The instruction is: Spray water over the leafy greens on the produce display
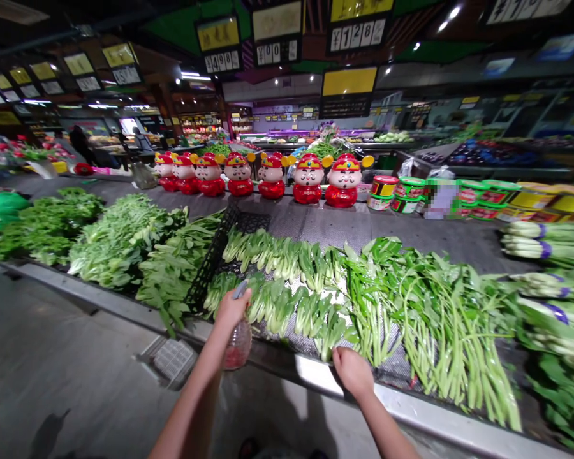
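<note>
My left hand (232,308) is wrapped round the top of a spray bottle (238,347) with a grey head and a clear ribbed body. The bottle hangs over the front edge of the display, its lower part reddish. At the front of the rack, my right hand (354,371) is closed, with its fingertips at the stem end of a bok choy (331,333). More bok choy (277,306) lie in two rows on the mesh surface between my hands and behind them. Bunches of long-stemmed water spinach (440,319) lie right of them.
A black crate wall (215,255) divides the bok choy from leafy greens (119,239) on the left. Several red figurines (307,180) and stacked tubs (409,194) line the back ledge. A metal rail (411,411) runs along the front. Purple-banded bundles (530,241) lie far right.
</note>
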A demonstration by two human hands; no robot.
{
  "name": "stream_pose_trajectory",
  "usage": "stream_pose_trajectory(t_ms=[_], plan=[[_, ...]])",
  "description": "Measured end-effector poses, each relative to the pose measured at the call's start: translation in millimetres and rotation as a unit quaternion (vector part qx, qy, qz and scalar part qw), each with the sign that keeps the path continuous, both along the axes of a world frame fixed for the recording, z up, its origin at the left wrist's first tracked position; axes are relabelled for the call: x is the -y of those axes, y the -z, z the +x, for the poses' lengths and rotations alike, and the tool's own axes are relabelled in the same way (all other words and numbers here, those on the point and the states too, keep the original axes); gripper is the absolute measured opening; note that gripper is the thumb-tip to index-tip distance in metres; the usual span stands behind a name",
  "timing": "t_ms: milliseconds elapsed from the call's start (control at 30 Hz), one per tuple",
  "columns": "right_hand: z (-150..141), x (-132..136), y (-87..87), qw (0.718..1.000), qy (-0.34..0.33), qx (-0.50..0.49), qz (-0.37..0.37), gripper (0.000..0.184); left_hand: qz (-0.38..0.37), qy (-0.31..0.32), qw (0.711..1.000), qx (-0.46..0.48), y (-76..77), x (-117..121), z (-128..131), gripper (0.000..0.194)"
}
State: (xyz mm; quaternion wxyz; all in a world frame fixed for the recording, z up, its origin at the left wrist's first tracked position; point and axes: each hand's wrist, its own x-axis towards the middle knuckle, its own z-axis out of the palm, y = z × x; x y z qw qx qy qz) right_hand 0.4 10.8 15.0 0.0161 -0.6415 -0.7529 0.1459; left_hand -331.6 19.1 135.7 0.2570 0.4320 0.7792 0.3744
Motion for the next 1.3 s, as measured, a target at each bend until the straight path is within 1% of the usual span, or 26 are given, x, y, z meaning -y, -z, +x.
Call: stream_pose_trajectory(t_ms=[100,200,333,400,467,500,533,633,733,767,833,900,967,1100,1200,1300], plan=[[-1,0,2.7,1.0,0.003,0.004,0.004,0.048,0.003,0.022,1.0,0.015,2.4,4,-16,0.041],[0,1,4.9,1.0,0.0,0.007,-0.003,0.048,0.02,0.032,0.999,0.034,9.7,9,-34,0.041],[2,-4,4.1,0.999,0.005,0.009,-0.047,0.047,0.067,0.048,0.995,0.048,20.9,18,-52,0.044],[0,-9,1.8,0.997,-0.005,0.016,-0.077,0.043,0.074,0.066,0.993,0.063,25.0,23,-58,0.046],[-6,-13,-1.5,0.995,0.003,0.023,-0.096,0.042,0.066,0.074,0.992,0.083,27.8,28,-60,0.048],[-12,-14,-3.4,0.995,0.015,0.023,-0.091,0.044,0.056,0.07,0.992,0.092,28.8,30,-60,0.048],[-19,-16,-5.3,0.996,0.029,0.018,-0.081,0.048,0.048,0.063,0.992,0.1,29.8,32,-59,0.047],[-49,-18,-8.9,0.998,0.044,-0.006,-0.041,0.058,0.04,0.055,0.99,0.127,33.8,38,-55,0.045],[-80,-16,-8.1,0.999,0.037,-0.025,-0.012,0.059,0.047,0.049,0.984,0.163,40.7,41,-51,0.043],[-87,-15,-7.0,0.999,0.034,-0.03,-0.009,0.059,0.045,0.04,0.983,0.173,43.3,42,-51,0.042],[-97,-13,-4.4,0.998,0.051,-0.033,-0.018,0.06,0.032,0.017,0.985,0.17,47.5,45,-51,0.039],[-101,-11,-2.2,0.995,0.089,-0.032,-0.039,0.064,0.004,0.007,0.99,0.141,49.4,50,-53,0.034],[-100,-13,-0.8,0.99,0.126,-0.036,-0.057,0.066,-0.024,0.019,0.993,0.112,48.9,55,-55,0.031],[-99,-20,0.4,0.978,0.181,-0.047,-0.09,0.062,-0.06,0.038,0.99,0.121,47.5,64,-58,0.029],[-99,-25,1.0,0.97,0.211,-0.046,-0.112,0.06,-0.057,0.038,0.989,0.133,50.5,68,-59,0.027],[-101,-25,2.0,0.973,0.201,-0.041,-0.105,0.059,-0.028,0.026,0.993,0.115,52.1,69,-62,0.028]])
